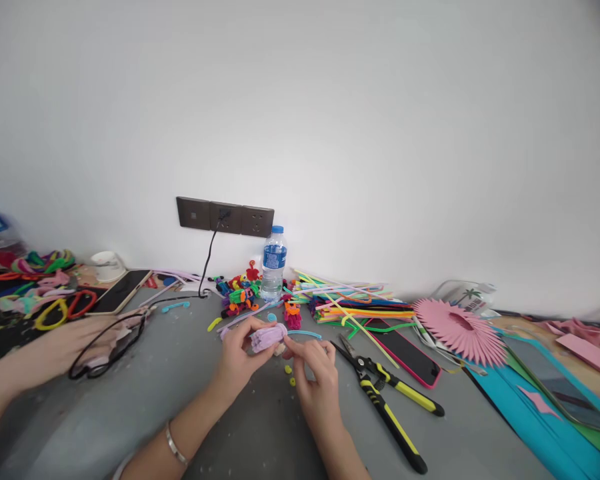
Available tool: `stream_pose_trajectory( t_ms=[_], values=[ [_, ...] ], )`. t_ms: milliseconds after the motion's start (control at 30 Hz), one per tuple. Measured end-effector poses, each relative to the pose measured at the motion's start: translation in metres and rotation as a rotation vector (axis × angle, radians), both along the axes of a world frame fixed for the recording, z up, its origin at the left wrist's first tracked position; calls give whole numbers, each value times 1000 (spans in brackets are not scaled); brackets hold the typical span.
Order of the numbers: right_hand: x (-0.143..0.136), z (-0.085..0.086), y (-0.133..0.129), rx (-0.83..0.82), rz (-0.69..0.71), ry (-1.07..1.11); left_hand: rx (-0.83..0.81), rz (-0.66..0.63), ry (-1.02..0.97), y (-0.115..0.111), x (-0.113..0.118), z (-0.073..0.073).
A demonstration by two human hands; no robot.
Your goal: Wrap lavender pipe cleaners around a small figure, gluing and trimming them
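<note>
My left hand [240, 363], with a silver bracelet on its wrist, pinches a lilac bundle of fuzzy pipe cleaner [267, 338] over the grey table [240, 427]. At the bundle's right end, the thumb and fingers of my right hand [316, 370] press together on it. A light blue pipe cleaner [304, 334] sticks out behind my right fingers. Small yellow pieces [289, 370] lie on the table between my hands. To the right of my right hand are yellow-and-black pliers [380, 380] with their handles spread.
Another person's hand [95, 340] is at the left beside a black cable [130, 350]. A water bottle [273, 263] stands by the wall near colourful pipe cleaners [350, 300]. Rightward are a pink-edged phone [405, 353], a pink paper fan [457, 330] and blue sheets [520, 407].
</note>
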State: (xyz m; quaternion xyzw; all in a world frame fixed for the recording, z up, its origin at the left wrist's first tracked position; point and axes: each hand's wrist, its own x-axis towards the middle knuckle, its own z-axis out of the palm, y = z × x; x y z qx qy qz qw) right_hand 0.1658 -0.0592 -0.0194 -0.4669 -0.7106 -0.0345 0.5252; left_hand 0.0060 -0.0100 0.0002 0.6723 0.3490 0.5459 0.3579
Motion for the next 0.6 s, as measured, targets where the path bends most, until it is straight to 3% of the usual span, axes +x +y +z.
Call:
stream_pose_trajectory(
  t_ms=[600],
  values=[
    [-3, 6, -1, -51, 46, 102, 66, -34, -58, 7, 0, -9]
  ],
)
